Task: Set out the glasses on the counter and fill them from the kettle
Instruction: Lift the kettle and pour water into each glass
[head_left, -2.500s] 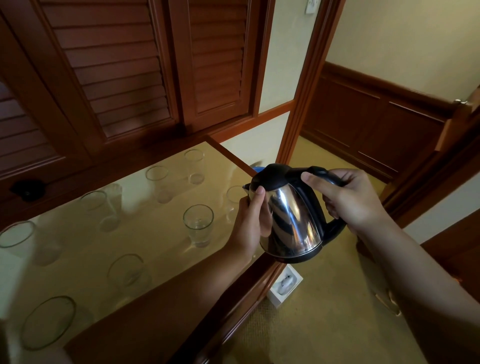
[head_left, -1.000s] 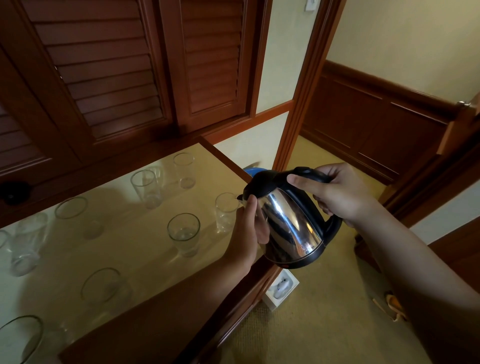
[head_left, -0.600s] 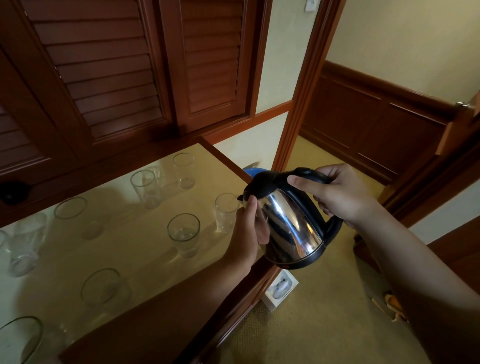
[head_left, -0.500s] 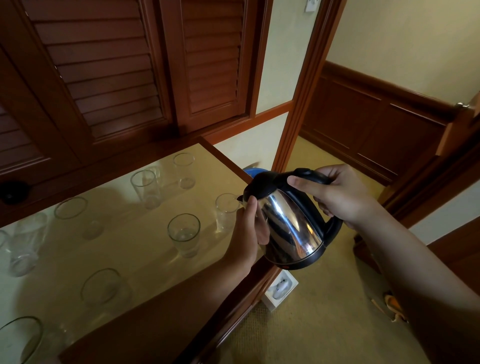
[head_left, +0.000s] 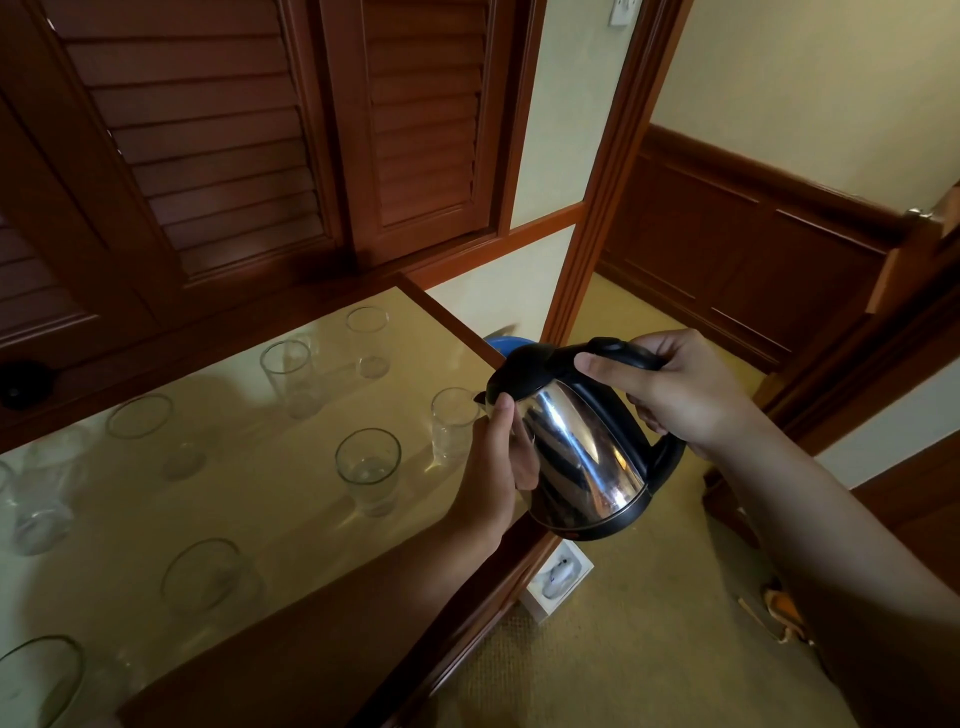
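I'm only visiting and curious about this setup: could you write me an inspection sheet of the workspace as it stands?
Surface: glossy yellow counter, wood-edged.
Job's things: steel kettle tipped toward nearest glass; other glasses stand upright, e.g. middle glass.
Clutter: white box on carpet.
Hands: right hand grips the handle; left hand lies against the kettle's body.
Cables: nothing seen.
Surroundings: louvred doors, wood panelling.

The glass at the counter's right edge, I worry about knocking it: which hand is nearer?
Left. The left hand is beside the glass; the right hand is beyond the kettle.
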